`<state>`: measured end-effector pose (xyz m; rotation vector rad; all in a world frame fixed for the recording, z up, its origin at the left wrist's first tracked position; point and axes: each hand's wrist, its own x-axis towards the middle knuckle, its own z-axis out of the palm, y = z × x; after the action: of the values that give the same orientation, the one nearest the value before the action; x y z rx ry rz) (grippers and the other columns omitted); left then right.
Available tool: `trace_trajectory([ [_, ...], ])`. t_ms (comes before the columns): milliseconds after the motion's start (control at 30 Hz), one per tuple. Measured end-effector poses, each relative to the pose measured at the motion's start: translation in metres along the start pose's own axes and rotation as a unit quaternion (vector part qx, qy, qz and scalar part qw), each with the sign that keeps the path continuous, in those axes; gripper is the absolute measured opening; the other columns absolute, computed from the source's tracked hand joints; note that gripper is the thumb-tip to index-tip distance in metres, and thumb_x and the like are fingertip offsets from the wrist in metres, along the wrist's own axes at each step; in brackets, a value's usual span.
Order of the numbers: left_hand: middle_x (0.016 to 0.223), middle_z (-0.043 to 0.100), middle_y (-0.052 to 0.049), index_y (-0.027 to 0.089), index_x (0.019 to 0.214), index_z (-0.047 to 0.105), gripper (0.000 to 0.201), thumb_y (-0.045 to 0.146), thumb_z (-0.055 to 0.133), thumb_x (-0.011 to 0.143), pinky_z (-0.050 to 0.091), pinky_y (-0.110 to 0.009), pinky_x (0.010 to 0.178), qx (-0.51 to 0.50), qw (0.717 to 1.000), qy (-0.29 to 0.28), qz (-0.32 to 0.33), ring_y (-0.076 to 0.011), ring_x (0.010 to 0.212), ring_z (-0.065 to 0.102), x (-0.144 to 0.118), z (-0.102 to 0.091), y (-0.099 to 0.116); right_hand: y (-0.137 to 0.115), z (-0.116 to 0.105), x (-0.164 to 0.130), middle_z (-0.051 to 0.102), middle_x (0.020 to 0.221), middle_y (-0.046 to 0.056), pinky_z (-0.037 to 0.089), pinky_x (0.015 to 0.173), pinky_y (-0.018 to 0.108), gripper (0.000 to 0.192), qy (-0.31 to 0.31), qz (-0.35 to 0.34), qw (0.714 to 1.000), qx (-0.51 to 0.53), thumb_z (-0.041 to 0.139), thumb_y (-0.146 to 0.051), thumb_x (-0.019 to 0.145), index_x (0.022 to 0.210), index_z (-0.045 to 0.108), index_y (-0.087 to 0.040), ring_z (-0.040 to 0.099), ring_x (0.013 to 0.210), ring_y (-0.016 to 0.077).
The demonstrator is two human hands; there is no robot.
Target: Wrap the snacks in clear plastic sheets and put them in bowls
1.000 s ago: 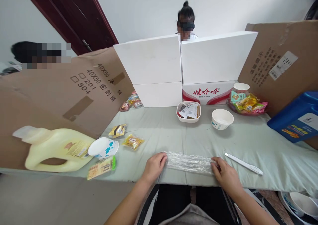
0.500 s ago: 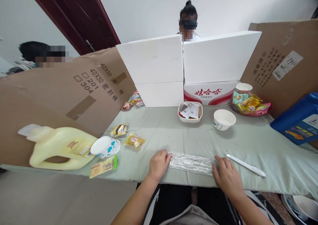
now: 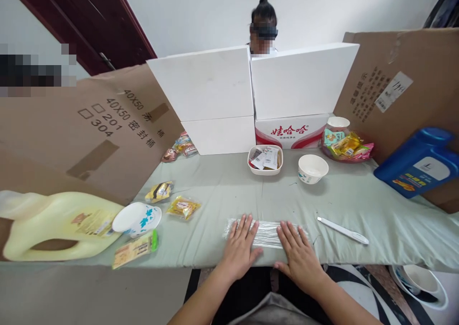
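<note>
A clear crinkled plastic wrap (image 3: 267, 231) lies flat on the pale green cloth (image 3: 229, 186) near the table's front edge. My left hand (image 3: 241, 245) rests palm down on its left part, fingers spread. My right hand (image 3: 298, 254) lies palm down on its right part, fingers apart. Both hands press on the wrap side by side and hold nothing. A white pen-shaped tool (image 3: 342, 230) lies on the cloth just right of my right hand.
A yellow jug (image 3: 53, 224), a floral paper bowl (image 3: 136, 218) and snack packets (image 3: 182, 206) sit at left. A white tray of sachets (image 3: 265, 159), a paper bowl (image 3: 312, 167), a snack pile (image 3: 346, 145) and a blue jug (image 3: 419, 164) are behind. Cardboard and white foam boards wall the table. A person sits beyond.
My hands have moved inward from the ends of the wrap to its middle and now lie flat on it with fingers spread. The view has shifted a little to the right.
</note>
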<state>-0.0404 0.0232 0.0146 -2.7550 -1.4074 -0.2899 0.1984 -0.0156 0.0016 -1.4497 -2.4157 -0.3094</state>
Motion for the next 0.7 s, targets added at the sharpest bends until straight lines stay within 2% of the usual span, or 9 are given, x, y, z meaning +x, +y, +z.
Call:
trace_trajectory([
  [133,0.156,0.024,-0.012,0.022,0.151,0.022,0.072,0.061,0.038,0.092,0.024,-0.049,0.112,0.027,0.999,0.006,-0.047,-0.03,0.143,0.022,-0.016,0.0,-0.033,0.021,-0.01,-0.024,0.034,0.151,0.015,0.015,0.113,0.05,0.085,-0.009,0.034,0.999,-0.012,0.053,-0.057,0.083,0.149,0.024,-0.01,0.024,0.141,0.031],
  [233,0.152,0.031,-0.016,0.018,0.147,0.033,0.066,0.055,0.041,0.093,0.028,-0.052,0.108,0.035,0.996,0.032,-0.08,-0.0337,0.14,0.027,-0.02,-0.003,-0.038,0.03,-0.018,-0.038,0.036,0.151,0.012,0.018,0.112,0.05,0.073,-0.012,0.032,0.999,-0.018,0.052,-0.035,0.084,0.149,0.025,-0.013,0.028,0.14,0.0294],
  [300,0.143,0.043,-0.017,0.016,0.138,0.046,0.052,0.044,0.041,0.095,0.035,-0.052,0.102,0.022,0.991,0.068,-0.115,-0.0349,0.131,0.038,-0.019,-0.008,-0.028,0.033,-0.02,-0.047,0.041,0.148,0.01,0.022,0.11,0.048,0.066,-0.002,0.027,0.999,-0.018,0.049,-0.021,0.083,0.146,0.031,-0.015,0.033,0.136,0.0276],
  [367,0.124,0.057,-0.016,0.016,0.124,0.057,0.037,0.032,0.039,0.096,0.044,-0.046,0.092,-0.024,0.987,0.09,-0.129,-0.0303,0.114,0.052,-0.014,-0.014,-0.01,0.035,-0.021,-0.056,0.05,0.141,0.008,0.029,0.106,0.043,0.06,0.013,0.02,1.0,-0.007,0.047,-0.014,0.081,0.141,0.041,-0.019,0.043,0.128,0.0253],
  [467,0.1,0.062,-0.01,0.019,0.107,0.063,0.026,0.026,0.041,0.095,0.049,-0.039,0.081,-0.105,0.987,0.069,-0.099,-0.0236,0.092,0.057,-0.001,-0.024,0.017,0.038,-0.025,-0.064,0.063,0.121,0.005,0.036,0.097,0.04,0.05,0.033,0.023,0.998,0.046,0.044,-0.009,0.08,0.125,0.056,-0.025,0.056,0.11,0.0221],
  [533,0.101,0.062,-0.009,0.02,0.107,0.063,0.023,0.027,0.047,0.093,0.049,-0.041,0.083,-0.12,0.988,0.052,-0.085,-0.0245,0.094,0.056,0.011,-0.027,0.028,0.039,-0.032,-0.066,0.066,0.108,0.005,0.038,0.093,0.04,0.042,0.044,0.029,0.995,0.083,0.043,-0.008,0.081,0.113,0.062,-0.027,0.058,0.1,0.0212],
  [600,0.112,0.061,-0.01,0.02,0.114,0.06,0.026,0.029,0.052,0.091,0.045,-0.047,0.091,-0.114,0.99,0.045,-0.072,-0.0272,0.104,0.054,0.024,-0.026,0.032,0.04,-0.043,-0.065,0.066,0.105,0.005,0.039,0.091,0.039,0.034,0.059,0.005,0.993,0.1,0.045,-0.009,0.082,0.104,0.064,-0.026,0.058,0.098,0.0213],
  [700,0.13,0.055,-0.01,0.021,0.125,0.055,0.036,0.029,0.055,0.09,0.035,-0.053,0.104,-0.115,0.993,0.023,-0.015,-0.0298,0.123,0.046,0.04,-0.019,0.029,0.039,-0.063,-0.058,0.064,0.114,0.006,0.037,0.097,0.04,0.029,0.069,-0.068,0.989,0.113,0.051,-0.011,0.081,0.103,0.063,-0.026,0.054,0.113,0.0239],
])
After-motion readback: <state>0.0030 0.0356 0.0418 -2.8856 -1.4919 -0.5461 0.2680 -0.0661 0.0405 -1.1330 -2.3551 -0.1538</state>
